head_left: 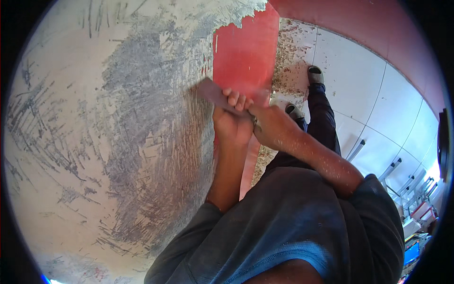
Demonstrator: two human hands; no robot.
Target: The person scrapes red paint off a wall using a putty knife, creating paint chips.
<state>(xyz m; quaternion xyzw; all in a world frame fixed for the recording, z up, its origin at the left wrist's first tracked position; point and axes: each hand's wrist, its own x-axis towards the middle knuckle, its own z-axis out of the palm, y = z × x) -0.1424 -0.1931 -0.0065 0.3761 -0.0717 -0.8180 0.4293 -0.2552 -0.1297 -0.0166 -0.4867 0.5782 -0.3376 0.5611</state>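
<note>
Both of my hands are closed on a flat scraper (213, 93) with a broad, dull brown-grey blade. My left hand (234, 125) supports it from below, its fingers curled over the blade's edge. Close beside it, my right hand (270, 124) grips the other end, where the handle is mostly hidden. The blade's far corner points up and left at the wall (151, 104), touching it or very near. That wall is pale with rough grey scraped patches and many streaks. Smooth red paint (246, 52) covers the strip to the right, meeting the pale part along a ragged edge.
Flaked chips (291, 57) lie scattered along the wall's foot on white floor tiles (359, 80). My shoes (314, 75) stand on the tiles near them. At the far right are metal legs or bars (390, 168) and a cluster of objects (421, 213). Another red surface (378, 23) curves across the top right.
</note>
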